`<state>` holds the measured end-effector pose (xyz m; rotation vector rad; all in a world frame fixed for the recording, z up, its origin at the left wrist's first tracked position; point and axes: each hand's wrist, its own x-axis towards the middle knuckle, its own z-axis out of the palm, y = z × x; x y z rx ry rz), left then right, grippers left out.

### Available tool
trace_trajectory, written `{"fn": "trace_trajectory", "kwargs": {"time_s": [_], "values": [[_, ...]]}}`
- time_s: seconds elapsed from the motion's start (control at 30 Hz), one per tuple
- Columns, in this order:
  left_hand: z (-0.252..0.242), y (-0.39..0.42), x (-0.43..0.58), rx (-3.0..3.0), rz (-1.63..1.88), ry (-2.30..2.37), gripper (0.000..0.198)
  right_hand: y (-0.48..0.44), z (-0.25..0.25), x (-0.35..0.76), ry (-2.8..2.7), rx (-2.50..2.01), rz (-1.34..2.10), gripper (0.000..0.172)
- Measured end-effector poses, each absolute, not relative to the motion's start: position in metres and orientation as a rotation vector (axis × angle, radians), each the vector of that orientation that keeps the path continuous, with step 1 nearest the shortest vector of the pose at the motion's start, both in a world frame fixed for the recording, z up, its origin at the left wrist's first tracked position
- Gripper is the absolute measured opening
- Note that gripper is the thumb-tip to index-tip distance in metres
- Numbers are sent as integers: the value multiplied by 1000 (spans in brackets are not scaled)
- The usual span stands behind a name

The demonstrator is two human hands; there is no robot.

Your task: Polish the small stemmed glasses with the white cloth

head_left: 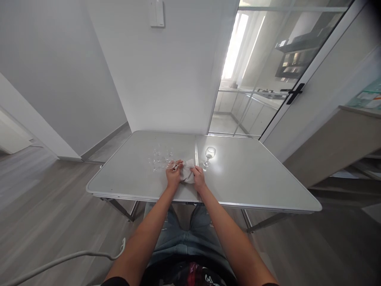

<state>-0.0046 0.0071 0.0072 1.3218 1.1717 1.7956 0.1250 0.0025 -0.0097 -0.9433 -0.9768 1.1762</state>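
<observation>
My left hand (173, 174) is closed around a clear stemmed glass (172, 164), which is partly hidden by the fingers. A white cloth (187, 174) hangs between my two hands, close above the table. My right hand (198, 175) grips the right side of this cloth. Whether the cloth wraps part of the glass, I cannot tell. Just beyond my right hand, one clear stemmed glass (210, 152) stands upright on the table. Beyond and left of my left hand are several more clear glasses (158, 159), hard to make out against the pale surface.
The light grey folding table (253, 174) has a metal seam (196, 149) across its middle. A white wall (172, 79) rises behind it. To the right are a glazed door with a black handle (294, 93) and a shelf unit (330, 147). A pale cable (74, 254) runs at lower left.
</observation>
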Motion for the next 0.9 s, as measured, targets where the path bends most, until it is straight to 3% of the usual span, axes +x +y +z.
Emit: {"fn": "trace_trajectory", "kwargs": {"time_s": [0.2, 0.53, 0.73, 0.9], "values": [[5, 8, -3, 1335, 1757, 1093, 30, -3, 3, 125, -956, -875, 1033, 19], [10, 6, -1, 1326, 1717, 1002, 33, 0, -3, 123, -1069, -859, 1185, 19], [3, 12, -6, 1345, 1737, 1187, 29, -4, -4, 129, -1131, -982, 948, 27], [6, 8, -2, 1370, 1704, 1088, 28, -8, 7, 128, -1042, -981, 825, 20]]}}
